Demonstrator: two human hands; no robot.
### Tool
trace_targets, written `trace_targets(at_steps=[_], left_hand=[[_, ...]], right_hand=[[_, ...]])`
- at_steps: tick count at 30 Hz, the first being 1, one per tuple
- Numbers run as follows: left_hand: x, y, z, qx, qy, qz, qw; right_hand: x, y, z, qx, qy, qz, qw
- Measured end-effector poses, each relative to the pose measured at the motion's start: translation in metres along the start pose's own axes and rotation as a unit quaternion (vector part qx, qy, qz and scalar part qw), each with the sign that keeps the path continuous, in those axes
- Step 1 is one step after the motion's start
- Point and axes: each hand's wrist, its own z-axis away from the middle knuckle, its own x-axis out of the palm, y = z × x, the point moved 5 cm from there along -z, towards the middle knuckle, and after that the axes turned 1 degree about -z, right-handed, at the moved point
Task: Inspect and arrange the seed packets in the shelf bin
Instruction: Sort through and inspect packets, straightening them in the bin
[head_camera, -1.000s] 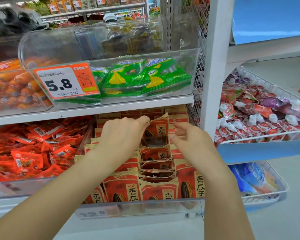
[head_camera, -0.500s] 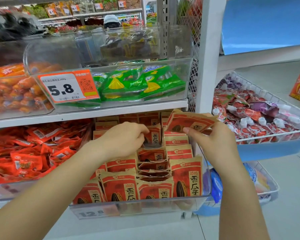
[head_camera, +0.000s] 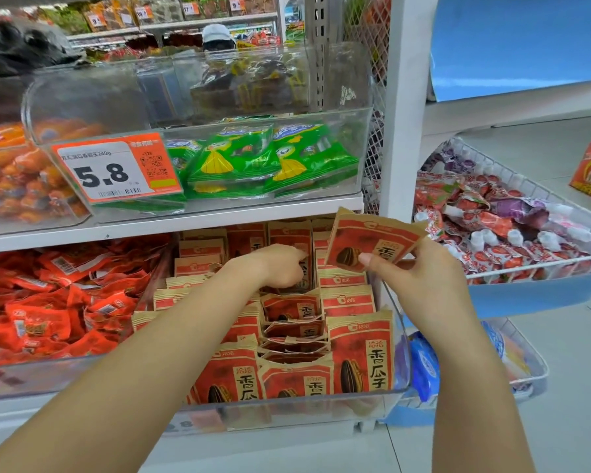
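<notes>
Holding one seed packet [head_camera: 369, 242] up w/ my right hand [head_camera: 420, 278], I had thumb and fingers pinched on its lower edge, face tilted toward me so I could check the print. It hung just above the back right of the clear shelf bin [head_camera: 287, 413], touching nothing else. My left hand [head_camera: 273, 268] was down in the bin's middle row near the back, fingers curled among the packets; couldn't tell if they actually gripped one, prob. keeping the gap open for the return. Rest of the packets stood upright in 3 rows, front to back, faces forward, middle row slumped lower. Count: 1 lifted, 3 at the bin's front wall, the rest overlapped too much to count.
</notes>
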Motion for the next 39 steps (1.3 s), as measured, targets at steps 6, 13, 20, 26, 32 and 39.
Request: trace_targets(at_steps=[6, 13, 20, 26, 32, 39], left_hand=[[-0.028, 0.002, 0.059, 0.021, 0.124, 0.06, 0.99], [-0.05, 0.027, 0.134, 0.086, 0.261, 0.428, 0.861], [0.01, 0.059, 0.158, 0.144, 0.115, 0.64, 0.746], [0.045, 0.045, 0.165, 0.147, 0.133, 0.704, 0.681], [0.045, 0.047, 0.172, 0.164, 0.221, 0.702, 0.658], [0.046, 0.053, 0.182, 0.164, 0.248, 0.685, 0.666]], right_hand=[[-0.012, -0.014, 0.007, -0.036, 0.037, -0.024, 0.998], [-0.033, -0.021, 0.026, -0.026, 0.067, -0.13, 0.989], [-0.006, -0.031, 0.05, 0.005, 0.017, -0.166, 0.986], [0.007, -0.04, 0.062, 0.016, -0.029, -0.133, 0.991], [0.004, -0.046, 0.078, 0.07, -0.12, -0.132, 0.982], [-0.002, -0.053, 0.079, 0.056, -0.14, -0.101, 0.984]])
